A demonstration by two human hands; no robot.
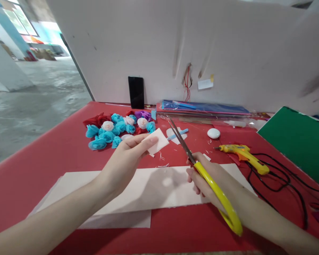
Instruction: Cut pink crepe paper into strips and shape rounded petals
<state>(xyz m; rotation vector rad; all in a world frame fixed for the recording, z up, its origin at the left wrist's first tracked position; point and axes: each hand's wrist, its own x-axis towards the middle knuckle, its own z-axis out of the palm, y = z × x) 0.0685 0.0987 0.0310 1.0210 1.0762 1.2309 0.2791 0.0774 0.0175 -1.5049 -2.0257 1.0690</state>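
Between the thumb and fingers of my left hand is a small white square of paper, held above the table. My right hand grips a pair of scissors with yellow handles, the blades angled up and to the left, a little apart from the square. Beneath both hands lie long off-white paper strips, one partly over another. Just beyond my left hand sits a cluster of blue, red, white and purple paper flowers.
A yellow glue gun with a black cord lies at the right, by a green board. A white egg-shaped object and paper scraps dot the red table. Wrapped paper and a phone are along the back panel.
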